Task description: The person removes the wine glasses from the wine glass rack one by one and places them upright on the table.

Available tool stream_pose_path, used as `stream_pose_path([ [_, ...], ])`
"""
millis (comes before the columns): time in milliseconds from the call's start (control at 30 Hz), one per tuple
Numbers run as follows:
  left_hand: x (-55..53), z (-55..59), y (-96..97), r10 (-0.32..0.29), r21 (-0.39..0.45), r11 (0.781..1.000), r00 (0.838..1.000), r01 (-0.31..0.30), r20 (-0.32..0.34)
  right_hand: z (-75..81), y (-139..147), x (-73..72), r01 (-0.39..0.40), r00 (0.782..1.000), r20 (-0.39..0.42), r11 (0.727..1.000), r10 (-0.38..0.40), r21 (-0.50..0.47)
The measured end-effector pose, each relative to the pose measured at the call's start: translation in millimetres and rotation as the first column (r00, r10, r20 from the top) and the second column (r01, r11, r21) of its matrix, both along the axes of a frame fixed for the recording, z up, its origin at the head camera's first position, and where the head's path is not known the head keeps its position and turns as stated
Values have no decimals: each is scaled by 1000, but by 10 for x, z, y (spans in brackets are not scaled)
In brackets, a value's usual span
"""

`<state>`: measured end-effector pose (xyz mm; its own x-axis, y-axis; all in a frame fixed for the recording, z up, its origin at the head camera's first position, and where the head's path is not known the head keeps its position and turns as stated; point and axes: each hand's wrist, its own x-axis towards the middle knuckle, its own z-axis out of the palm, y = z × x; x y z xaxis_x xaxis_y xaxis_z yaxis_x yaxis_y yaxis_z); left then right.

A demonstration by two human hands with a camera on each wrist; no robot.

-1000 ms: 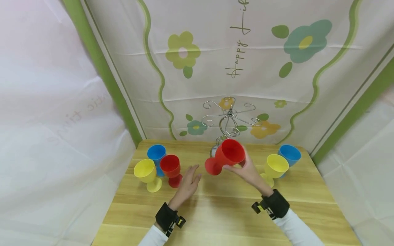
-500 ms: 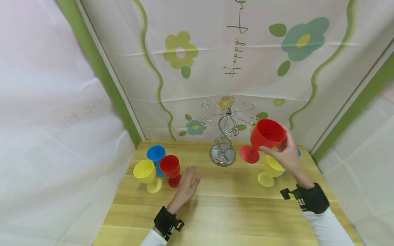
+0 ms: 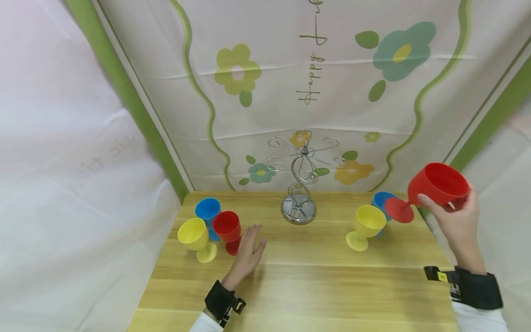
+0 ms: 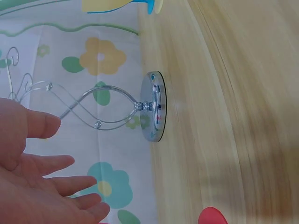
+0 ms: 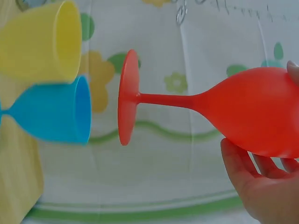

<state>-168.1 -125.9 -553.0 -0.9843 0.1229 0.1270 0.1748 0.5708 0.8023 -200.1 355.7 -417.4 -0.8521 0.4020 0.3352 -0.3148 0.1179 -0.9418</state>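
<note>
My right hand (image 3: 460,226) grips a red goblet (image 3: 431,184) by its bowl, in the air past the table's right edge. In the right wrist view the goblet's bowl (image 5: 261,112) lies between thumb and fingers, its stem and foot free. Below and left of it stand a yellow goblet (image 3: 369,223) and, behind that, a blue goblet (image 3: 382,203). My left hand (image 3: 247,253) is held with relaxed, spread fingers and nothing in it, beside another red goblet (image 3: 227,226). Close to that one are a second yellow goblet (image 3: 194,234) and a second blue goblet (image 3: 208,212).
A silver wire stand (image 3: 298,210) with curled arms stands at the back middle of the wooden table (image 3: 307,286). Printed fabric (image 3: 269,92) hangs behind the table and along both sides.
My right hand has carried the red goblet from in front of the wire stand rightward, past the yellow and blue goblets. My left hand has barely moved.
</note>
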Motion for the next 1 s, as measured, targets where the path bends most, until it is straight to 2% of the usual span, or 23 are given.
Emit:
stream_pose_path([
  [100,-2,-8,-13,3,0,1000,1000,-3,-2,-82,183,87,94,992,77,994,-98,46],
  [200,-3,-15,-36,12,-1,1000,1000,-12,-5,-186,335,166,171,971,152,981,-183,90],
  [267,-1,-12,-54,18,4,1000,1000,-18,-5,-273,419,208,183,961,184,974,-206,132],
  [367,5,-10,-75,18,16,1000,1000,-18,6,-437,554,259,103,972,195,986,-127,132],
  [433,13,-15,-81,16,28,999,1000,-16,17,-557,633,282,7,980,199,995,-27,101],
  [533,26,-38,-85,14,32,999,999,-15,30,-721,672,300,-101,967,242,993,82,66],
  [633,34,-66,-82,14,25,1000,999,-14,31,-866,625,299,-148,948,299,982,106,121],
  [767,39,-85,-72,9,23,1000,1000,-10,23,-1049,484,276,-176,926,371,952,73,252],
  [900,47,-100,-58,2,23,1000,1000,-2,23,-1197,332,259,-207,908,413,936,75,284],
  [1000,56,-112,-48,2,19,1000,1000,-2,27,-1276,249,242,-205,907,416,933,68,295],
])
